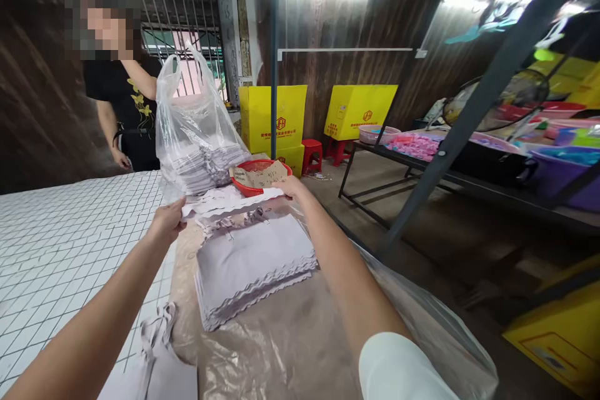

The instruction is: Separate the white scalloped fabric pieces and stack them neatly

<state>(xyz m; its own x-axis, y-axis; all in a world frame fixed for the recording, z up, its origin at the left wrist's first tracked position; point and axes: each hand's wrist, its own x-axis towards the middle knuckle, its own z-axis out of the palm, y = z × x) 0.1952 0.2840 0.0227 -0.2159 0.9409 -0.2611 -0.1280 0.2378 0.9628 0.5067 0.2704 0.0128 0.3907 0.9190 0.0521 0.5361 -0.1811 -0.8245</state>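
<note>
Between my two hands a pale lilac fabric piece [234, 204] with a wavy edge is stretched over the far side of a stack. My left hand [169, 220] is closed on its left end, and my right hand [291, 187] pinches the right end. Below them lies a neat stack of similar fabric pieces [255, 250], wavy edges facing me and thin straps bunched at the far side. It rests on clear plastic sheeting [281, 331]. Another fabric piece with straps [164, 369] lies at the near left.
A clear plastic bag [197, 131] full of folded fabric stands beyond my hands, beside a red basket [248, 190] holding a written cardboard piece [262, 174]. A person [126, 100] stands behind the grid-patterned table [70, 250]. A metal post [450, 137] slants at right; yellow boxes [272, 112] stand behind.
</note>
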